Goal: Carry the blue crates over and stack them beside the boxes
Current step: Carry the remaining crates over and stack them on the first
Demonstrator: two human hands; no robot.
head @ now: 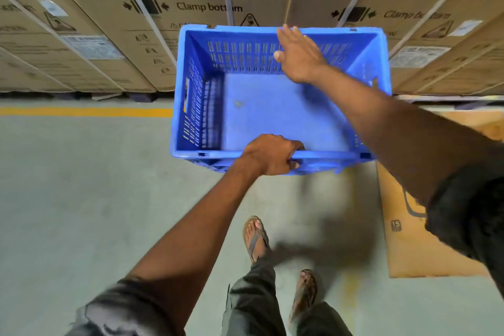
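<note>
One empty blue crate (261,114) with slotted walls is held up in front of me, close to the tall washing-machine boxes (191,3). My left hand (272,154) is closed around the crate's near rim. My right hand (297,54) reaches over the inside toward the far rim, fingers spread, with the fingertips at the rim; the palm holds nothing that I can see. The crate's underside and whatever is beneath it are hidden.
Large cardboard boxes fill the whole back of the view. A yellow floor line (84,112) runs along their foot at the left. A flat brown carton (414,226) lies on the grey concrete floor at the right. My sandalled feet (256,237) stand just behind the crate.
</note>
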